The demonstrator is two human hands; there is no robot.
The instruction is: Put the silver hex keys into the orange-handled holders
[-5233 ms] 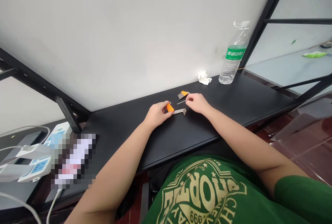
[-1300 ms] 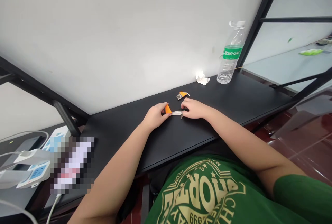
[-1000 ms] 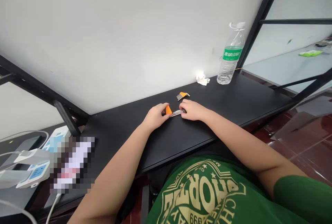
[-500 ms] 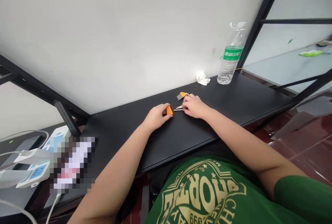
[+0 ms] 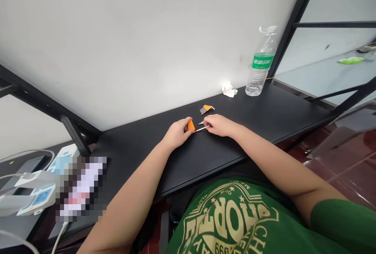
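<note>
My left hand (image 5: 175, 133) pinches an orange plastic hex key holder (image 5: 190, 125) between thumb and fingers, just above the black table. Opposite it, my right hand (image 5: 219, 125) is closed on a thin silver hex key (image 5: 201, 128). The key's far end meets the lower right edge of the holder; whether it sits inside a hole is too small to tell. Tips of loose silver hex keys (image 5: 201, 123) show beside my right fingers, the rest hidden by that hand. Behind lies a second orange holder (image 5: 207, 107) with several hex keys in it.
Crumpled white tissue (image 5: 229, 89) and a clear water bottle (image 5: 261, 64) stand along the wall at the back right. To the left are a charging phone (image 5: 84, 187), blurred out, and white power strips (image 5: 39, 199) with cables. Black metal frame bars flank the table (image 5: 132, 160).
My right hand has drawn slightly nearer, lifting one hex key from the loose ones and bringing its end to the holder. The second set is now fully uncovered. My left hand stays nearly still.
</note>
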